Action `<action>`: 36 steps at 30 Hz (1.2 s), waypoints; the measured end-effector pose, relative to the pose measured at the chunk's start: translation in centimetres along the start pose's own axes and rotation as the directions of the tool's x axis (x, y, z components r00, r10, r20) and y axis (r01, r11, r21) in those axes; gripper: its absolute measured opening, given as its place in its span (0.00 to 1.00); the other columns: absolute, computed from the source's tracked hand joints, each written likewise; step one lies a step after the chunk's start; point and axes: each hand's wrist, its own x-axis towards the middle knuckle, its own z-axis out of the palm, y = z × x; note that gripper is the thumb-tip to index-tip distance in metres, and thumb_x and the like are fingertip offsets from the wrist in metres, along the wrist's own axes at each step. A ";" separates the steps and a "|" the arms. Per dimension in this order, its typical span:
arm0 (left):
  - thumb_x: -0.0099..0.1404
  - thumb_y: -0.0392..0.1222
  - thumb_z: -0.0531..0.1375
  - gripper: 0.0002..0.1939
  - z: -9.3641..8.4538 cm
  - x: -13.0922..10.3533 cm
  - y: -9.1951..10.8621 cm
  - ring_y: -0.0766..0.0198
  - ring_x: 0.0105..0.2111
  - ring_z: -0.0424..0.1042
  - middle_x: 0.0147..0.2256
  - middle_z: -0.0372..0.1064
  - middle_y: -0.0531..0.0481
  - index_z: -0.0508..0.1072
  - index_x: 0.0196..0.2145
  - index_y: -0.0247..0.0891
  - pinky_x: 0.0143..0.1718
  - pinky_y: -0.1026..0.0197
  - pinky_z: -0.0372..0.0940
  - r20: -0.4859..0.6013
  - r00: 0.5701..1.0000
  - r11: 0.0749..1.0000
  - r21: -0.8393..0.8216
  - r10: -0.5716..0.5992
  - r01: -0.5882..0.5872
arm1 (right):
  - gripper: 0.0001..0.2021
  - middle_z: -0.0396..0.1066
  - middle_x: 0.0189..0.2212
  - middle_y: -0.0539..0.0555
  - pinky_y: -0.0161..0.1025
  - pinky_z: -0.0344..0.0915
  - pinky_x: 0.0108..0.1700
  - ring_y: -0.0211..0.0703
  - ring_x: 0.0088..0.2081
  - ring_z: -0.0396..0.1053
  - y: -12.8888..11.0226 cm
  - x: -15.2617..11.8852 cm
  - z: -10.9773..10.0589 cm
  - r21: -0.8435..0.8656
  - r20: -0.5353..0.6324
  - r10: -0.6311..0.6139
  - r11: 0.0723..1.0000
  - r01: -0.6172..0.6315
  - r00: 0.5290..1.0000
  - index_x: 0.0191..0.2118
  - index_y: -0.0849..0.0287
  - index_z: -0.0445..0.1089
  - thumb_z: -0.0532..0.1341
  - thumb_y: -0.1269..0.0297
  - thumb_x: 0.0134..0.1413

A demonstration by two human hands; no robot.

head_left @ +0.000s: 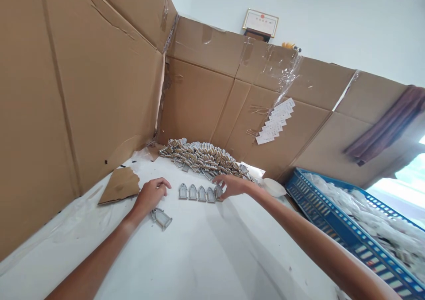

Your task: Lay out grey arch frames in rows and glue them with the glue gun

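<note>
right hand (231, 185) has fingers round the end metal piece (218, 191), row (202, 194) pointing arch-first, lengthwise toward the pile (206, 159); left hand (152, 194) kinda curled, can't tell its grip.

On the white tabletop (186, 255), the right hand (229, 186) touches the rightmost piece of a row of arched metal pieces (202, 193), near a large pile (206, 158), while the left hand (152, 192) rests left of the row.

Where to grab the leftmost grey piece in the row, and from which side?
Pinch the leftmost grey piece by its pointed far end and flat near end, probably best from above: it lies flat on the white table, both ends free, with the next piece close on its right.
</note>
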 end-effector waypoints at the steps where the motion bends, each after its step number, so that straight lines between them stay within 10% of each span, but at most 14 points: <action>1: 0.55 0.43 0.53 0.17 0.0 0.0 0.0 0.59 0.26 0.69 0.27 0.76 0.51 0.81 0.34 0.41 0.30 0.59 0.56 0.003 1.000 1.000 -0.002 0.001 -0.001 | 0.43 0.79 0.59 0.59 0.41 0.74 0.50 0.52 0.52 0.79 -0.1 0.3 0.2 -0.011 0.011 -0.003 1.000 0.003 1.000 0.67 0.55 0.73 0.79 0.61 0.41; 36: 0.61 0.39 0.54 0.15 0.8 -0.1 -0.9 0.62 0.26 0.68 0.27 0.76 0.53 0.82 0.35 0.43 0.30 0.60 0.55 0.016 1.000 0.999 -0.038 -0.001 0.002 | 0.37 0.79 0.58 0.60 0.42 0.72 0.53 0.60 0.57 0.77 -8.3 3.0 -0.3 -0.286 0.090 0.019 0.958 0.007 0.996 0.63 0.53 0.80 0.78 0.53 0.44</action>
